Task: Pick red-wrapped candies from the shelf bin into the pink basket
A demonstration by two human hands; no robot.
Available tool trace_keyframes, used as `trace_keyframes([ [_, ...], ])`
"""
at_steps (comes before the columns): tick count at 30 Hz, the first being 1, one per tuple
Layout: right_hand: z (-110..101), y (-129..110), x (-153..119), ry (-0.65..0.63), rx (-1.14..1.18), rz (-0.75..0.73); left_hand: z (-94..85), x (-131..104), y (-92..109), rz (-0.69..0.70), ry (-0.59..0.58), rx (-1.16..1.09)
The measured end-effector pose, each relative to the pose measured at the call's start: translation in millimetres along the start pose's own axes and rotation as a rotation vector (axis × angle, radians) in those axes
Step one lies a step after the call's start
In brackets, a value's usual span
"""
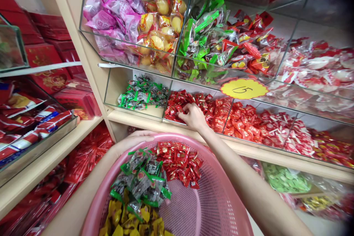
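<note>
My left hand (138,138) lies along the far left rim of a pink perforated plastic basket (221,191), holding it below the shelf. Inside the basket are red wrapped candies (179,162) at the back, green-and-clear packets (146,177) at the left, and yellow-wrapped pieces (129,217) nearest me. My right hand (193,116) reaches over the far rim into a shelf compartment of small red wrapped candies (177,99). Its fingers are curled down and closed among these candies; the fingertips are partly hidden.
Green-wrapped candies (143,92) fill the compartment on the left. More red candies (246,121) lie to the right. Glass bins above hold pink packets (116,14) and packaged eggs (160,40). A yellow price tag (245,88) hangs from the upper glass. The wooden shelf edge (235,147) runs behind the basket.
</note>
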State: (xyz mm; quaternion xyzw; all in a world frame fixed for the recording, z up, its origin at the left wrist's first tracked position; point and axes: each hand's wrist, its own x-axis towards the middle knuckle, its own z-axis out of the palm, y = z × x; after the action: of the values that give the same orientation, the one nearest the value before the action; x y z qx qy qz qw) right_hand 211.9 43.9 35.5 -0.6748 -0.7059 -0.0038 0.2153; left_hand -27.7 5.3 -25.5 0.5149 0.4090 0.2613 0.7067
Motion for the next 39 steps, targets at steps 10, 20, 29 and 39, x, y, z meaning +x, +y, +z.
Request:
trace_keyframes([
  [10, -56.2, 12.1, -77.6, -0.237, 0.314, -0.396, -0.7, 0.8, 0.1, 0.037, -0.020, 0.031],
  [20, -24.7, 11.3, -114.2, -0.437, 0.114, -0.511, -1.1, 1.1, -2.8, 0.056, -0.043, 0.046],
  [29, -22.0, 5.4, -112.6, -0.410, -0.049, -0.536, 2.3, -2.5, 0.3, 0.014, 0.041, -0.002],
  [39, -18.3, -0.4, -115.3, -0.345, -0.032, -0.493, 2.2, -2.5, 0.1, -0.002, 0.005, -0.032],
])
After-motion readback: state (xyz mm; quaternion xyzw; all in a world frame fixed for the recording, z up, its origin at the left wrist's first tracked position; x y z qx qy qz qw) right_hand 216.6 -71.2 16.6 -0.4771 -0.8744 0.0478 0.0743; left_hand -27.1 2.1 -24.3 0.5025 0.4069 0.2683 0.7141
